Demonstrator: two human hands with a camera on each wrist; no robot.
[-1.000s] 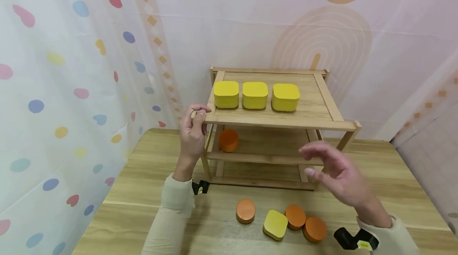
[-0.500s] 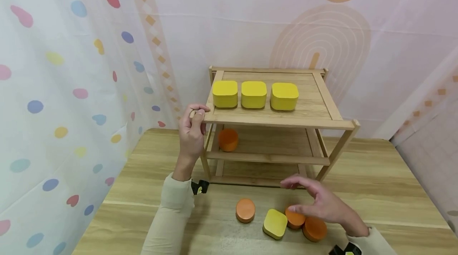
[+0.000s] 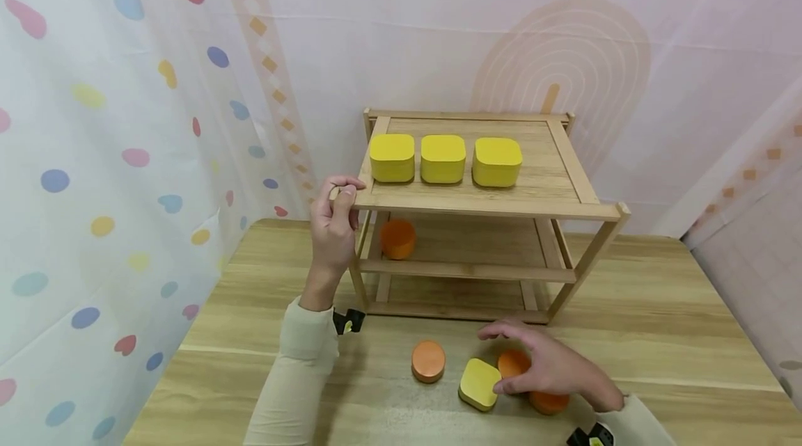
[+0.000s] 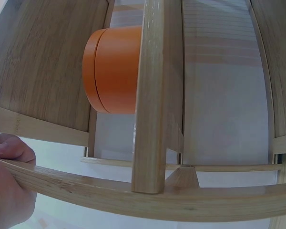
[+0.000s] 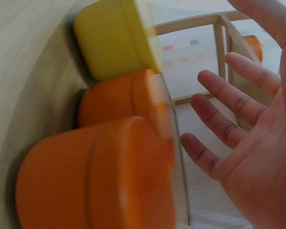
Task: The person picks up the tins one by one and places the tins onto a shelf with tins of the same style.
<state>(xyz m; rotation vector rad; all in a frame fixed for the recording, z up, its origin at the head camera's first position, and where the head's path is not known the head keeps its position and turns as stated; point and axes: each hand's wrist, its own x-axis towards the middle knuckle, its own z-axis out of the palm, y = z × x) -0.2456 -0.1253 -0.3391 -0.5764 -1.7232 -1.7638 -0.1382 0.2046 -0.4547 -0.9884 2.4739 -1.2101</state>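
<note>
Standing beneath the right hand (image 3: 551, 365) are two orange containers (image 5: 62, 176).

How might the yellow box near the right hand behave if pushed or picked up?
The yellow box probably slides rather than rolls, given its flattish sides. Its smooth surface may be slightly slippery. Its seam suggests two parts, so it might separate.
</note>
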